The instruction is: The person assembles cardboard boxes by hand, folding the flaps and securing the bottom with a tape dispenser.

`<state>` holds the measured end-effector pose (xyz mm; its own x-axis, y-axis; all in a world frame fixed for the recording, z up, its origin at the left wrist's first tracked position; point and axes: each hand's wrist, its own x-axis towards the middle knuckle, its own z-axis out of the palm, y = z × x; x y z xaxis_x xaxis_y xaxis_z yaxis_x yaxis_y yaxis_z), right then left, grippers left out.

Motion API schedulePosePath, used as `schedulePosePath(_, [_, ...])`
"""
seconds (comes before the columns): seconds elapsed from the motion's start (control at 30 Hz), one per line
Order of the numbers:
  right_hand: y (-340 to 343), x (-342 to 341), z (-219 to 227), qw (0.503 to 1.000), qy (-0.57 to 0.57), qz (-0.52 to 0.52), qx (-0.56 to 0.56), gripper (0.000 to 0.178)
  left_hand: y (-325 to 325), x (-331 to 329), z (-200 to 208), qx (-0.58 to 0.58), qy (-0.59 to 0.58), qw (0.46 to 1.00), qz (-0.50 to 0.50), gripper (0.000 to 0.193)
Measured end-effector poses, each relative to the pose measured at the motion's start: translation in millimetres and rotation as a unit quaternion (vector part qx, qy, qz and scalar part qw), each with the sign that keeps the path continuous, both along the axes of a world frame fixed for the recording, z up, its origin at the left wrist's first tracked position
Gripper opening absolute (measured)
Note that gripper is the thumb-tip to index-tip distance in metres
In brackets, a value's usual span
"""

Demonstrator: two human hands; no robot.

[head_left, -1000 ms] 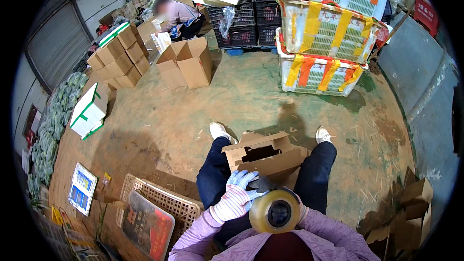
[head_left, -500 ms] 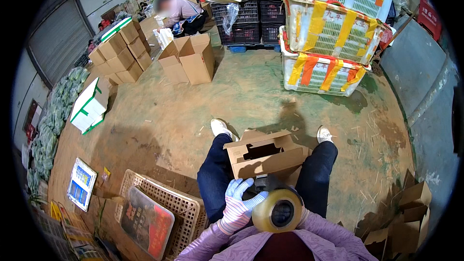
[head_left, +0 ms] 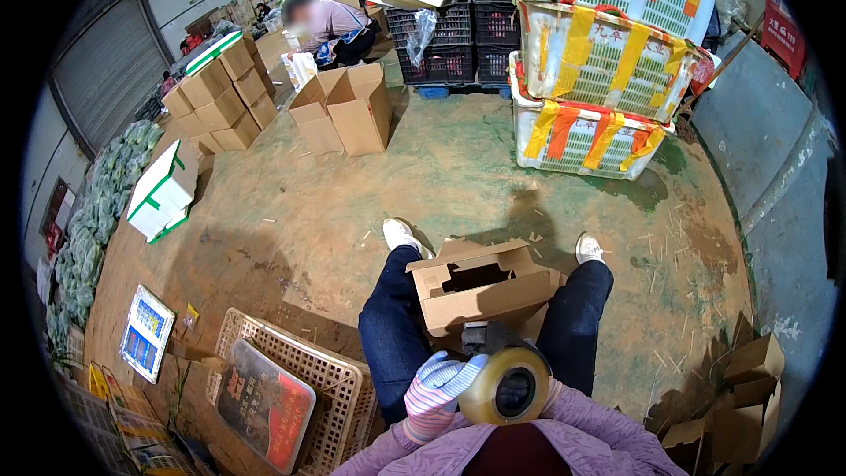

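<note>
Head view: gloved left hand [head_left: 438, 385] with fingers [head_left: 458, 370] curled against tape roll [head_left: 505, 385], held close above lap. Cardboard box [head_left: 480, 286] just ahead between knees, long axis crosswise. Right hand hidden behind roll; grip impossible to tell.

— What moved since a second ago?

— The left hand [head_left: 438, 385]. Its gloved grip lay on top of the tape roll [head_left: 505, 385], toward the cardboard box [head_left: 480, 284]; now it sits on the roll's left side.

— And the roll?

— It has shifted right and closer to the box, almost touching its near edge.

— The right hand?

— Hidden behind the roll; I cannot tell.
</note>
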<state>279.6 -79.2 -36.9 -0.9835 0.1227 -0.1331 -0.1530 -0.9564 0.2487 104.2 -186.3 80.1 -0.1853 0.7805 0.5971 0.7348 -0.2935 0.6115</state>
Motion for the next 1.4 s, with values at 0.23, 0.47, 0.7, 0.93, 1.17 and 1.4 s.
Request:
schedulePosePath(0.23, [-0.2,0.2,7.2,0.995,-0.008,0.024,0.091,0.050,-5.8,10.8,10.3,-0.062,-0.155,0.985,-0.031,0.027])
schedulePosePath(0.47, [1.3,-5.5,28.1,0.994,0.064,0.032,-0.079,0.067,-15.2,7.9,-3.6,-0.089,-0.151,0.984,-0.043,0.030])
schedulePosePath(0.7, [3.3,-6.0,32.1,0.993,0.075,0.032,-0.080,0.071,-14.2,3.7,11.2,-0.113,-0.163,0.979,-0.051,0.030])
schedulePosePath(0.93, [-4.3,-7.5,51.1,0.992,0.093,0.028,-0.077,0.074,-16.2,4.1,-19.9,0.004,-0.253,0.967,-0.045,0.025])
schedulePosePath(1.17, [-2.2,-5.3,34.2,0.997,0.051,0.039,-0.038,0.072,-13.0,4.5,-8.7,-0.034,-0.348,0.936,-0.034,0.023])
schedulePosePath(1.4, [-1.4,-5.4,26.7,0.996,0.065,0.049,-0.032,0.068,-7.3,9.5,-15.6,0.042,-0.342,0.939,0.012,0.029])
